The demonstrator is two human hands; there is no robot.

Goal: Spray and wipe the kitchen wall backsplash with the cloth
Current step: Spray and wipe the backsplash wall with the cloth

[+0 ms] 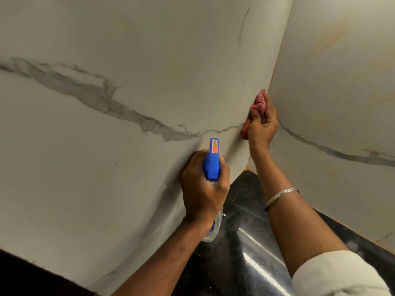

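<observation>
I find the backsplash (pixel 128 50) corner seam confining my right hand (pixel 262 127), which grips the cloth (pixel 260 101) against it; open wall lies left. My left hand (pixel 203 191) grips the spray bottle (pixel 211 163) nearby.

- The black, speckled countertop (pixel 241 189) is glossy and meets the two walls of the backsplash (pixel 128 178) at their corner.
- Below that corner, bright streaks of reflected light cross it.
- An orange-brown joint runs from the corner along its edge.

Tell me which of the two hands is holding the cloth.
The right hand, gripping the pink cloth at the wall corner; the left hand grips the blue spray bottle instead.
</observation>
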